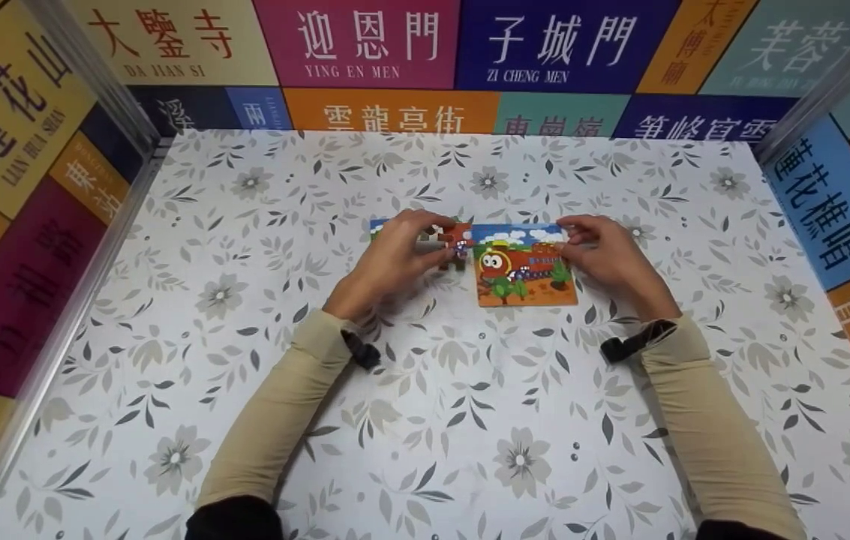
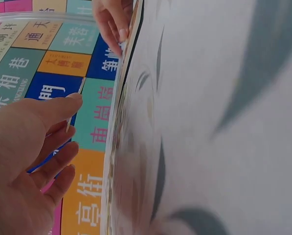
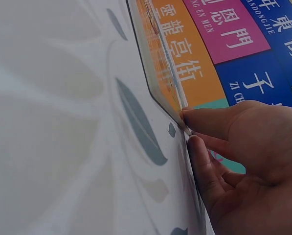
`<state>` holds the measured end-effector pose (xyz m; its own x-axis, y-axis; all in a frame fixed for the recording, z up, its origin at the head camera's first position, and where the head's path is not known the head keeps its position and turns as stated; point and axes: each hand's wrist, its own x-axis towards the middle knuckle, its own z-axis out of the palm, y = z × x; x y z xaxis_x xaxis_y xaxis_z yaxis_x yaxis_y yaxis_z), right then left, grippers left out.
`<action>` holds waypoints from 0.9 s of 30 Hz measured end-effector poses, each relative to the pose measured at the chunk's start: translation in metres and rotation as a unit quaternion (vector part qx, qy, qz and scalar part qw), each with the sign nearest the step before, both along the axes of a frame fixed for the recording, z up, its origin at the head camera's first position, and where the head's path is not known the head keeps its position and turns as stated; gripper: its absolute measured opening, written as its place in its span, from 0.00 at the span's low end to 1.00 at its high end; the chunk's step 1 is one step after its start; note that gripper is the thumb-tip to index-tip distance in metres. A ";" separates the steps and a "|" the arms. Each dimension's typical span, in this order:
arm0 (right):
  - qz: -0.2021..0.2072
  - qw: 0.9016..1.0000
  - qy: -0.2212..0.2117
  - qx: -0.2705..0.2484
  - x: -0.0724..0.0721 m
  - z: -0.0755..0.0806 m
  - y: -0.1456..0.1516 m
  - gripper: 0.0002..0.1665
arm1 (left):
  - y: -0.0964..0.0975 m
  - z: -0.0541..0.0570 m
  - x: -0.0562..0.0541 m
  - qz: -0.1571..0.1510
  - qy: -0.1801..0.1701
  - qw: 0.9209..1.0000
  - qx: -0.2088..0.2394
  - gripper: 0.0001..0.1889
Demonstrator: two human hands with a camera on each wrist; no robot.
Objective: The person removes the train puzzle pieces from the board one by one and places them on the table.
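A square train puzzle (image 1: 518,289), showing a red engine with eyes, lies flat on the patterned table. At its right edge is my right hand (image 1: 605,247), gripping the border between thumb and fingers. In the right wrist view the thumb and index finger of the right hand (image 3: 253,152) meet at the puzzle's corner (image 3: 158,93). My left hand (image 1: 398,251) pinches a small reddish jigsaw piece (image 1: 459,235) just left of the puzzle. The left wrist view shows this thin piece (image 2: 69,122) edge-on under the thumb.
Behind the left hand a blue and green picture (image 1: 377,225) pokes out, mostly hidden. The floral tabletop (image 1: 440,390) stretches around both arms. Panels with large printed characters (image 1: 364,45) wall in the back and both sides.
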<state>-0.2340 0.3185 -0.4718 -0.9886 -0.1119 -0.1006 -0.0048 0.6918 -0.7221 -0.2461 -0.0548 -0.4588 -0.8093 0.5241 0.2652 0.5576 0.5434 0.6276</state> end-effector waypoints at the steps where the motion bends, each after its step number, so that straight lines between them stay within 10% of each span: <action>1: 0.000 1.000 -0.001 0.000 0.000 0.000 0.000 0.30 | -0.003 0.000 0.000 0.001 0.001 1.000 0.001 0.22; 27: -0.001 1.000 0.005 0.005 -0.002 -0.001 0.000 0.30 | -0.062 -0.008 0.002 0.003 -0.074 0.997 -0.027 0.20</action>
